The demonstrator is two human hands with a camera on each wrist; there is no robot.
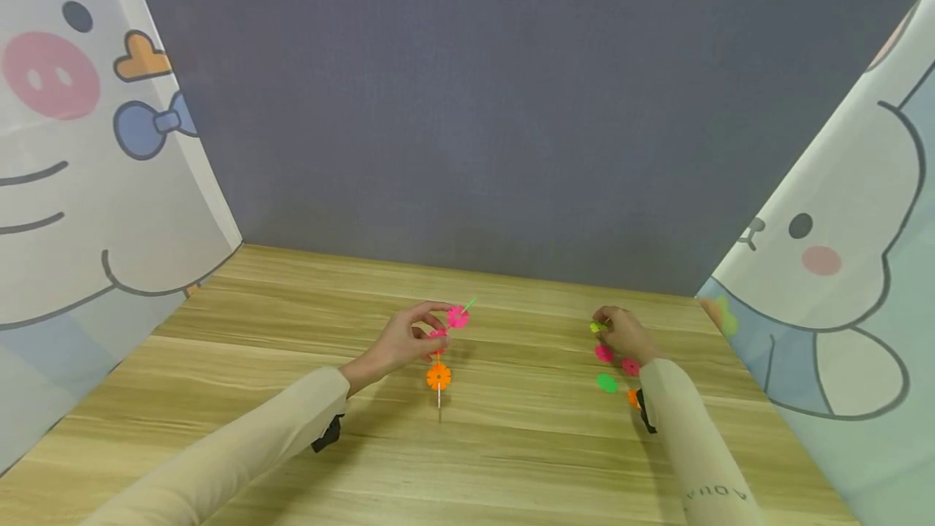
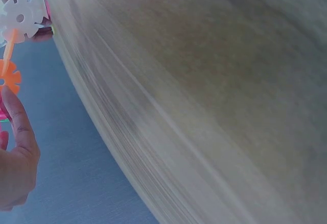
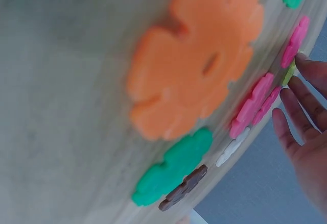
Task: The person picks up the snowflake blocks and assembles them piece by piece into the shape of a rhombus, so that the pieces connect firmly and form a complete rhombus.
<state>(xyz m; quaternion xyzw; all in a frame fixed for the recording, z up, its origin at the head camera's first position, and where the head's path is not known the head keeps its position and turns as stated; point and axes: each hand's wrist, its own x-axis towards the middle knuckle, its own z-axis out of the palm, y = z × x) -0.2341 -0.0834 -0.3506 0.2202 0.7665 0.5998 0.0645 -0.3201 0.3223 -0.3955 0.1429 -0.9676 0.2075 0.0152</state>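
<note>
The left hand point(image 1: 405, 335) bends its thumb and fingers to pinch a chain of flowers point(image 1: 439, 369) near its middle. The chain is toy flowers stuck into each other — a green one point(image 1: 471, 302) at the far end, then pink ones point(image 1: 458, 316), then an orange flower point(image 1: 438, 381), then a white one point(image 2: 21, 16) on the near side. It hangs just right of the hand, on the left part of the table point(image 1: 511, 445).

The right hand point(image 1: 626, 333) is well apart from it, on the right part of the table. Its thumb and finger pinch a small yellow flower point(image 1: 596, 327) by its edge. I can't tell if that flower touches the table.

Loose flowers lie on the near side of the right hand: two pink point(image 1: 603, 353), a green one nearer, and another orange one point(image 1: 633, 398) partly behind the sleeve point(image 1: 694, 437). The right wrist view also shows a brown flower point(image 3: 183, 187) beside a green one, with a white one a bit past them.

Both sleeves are cream — the right one has dark letters. Past the table is a dark gray wall point(image 1: 467, 104). A cartoon pig point(image 1: 51, 75) is on the left wall, and a white cartoon animal point(image 1: 840, 209) on the right.
</note>
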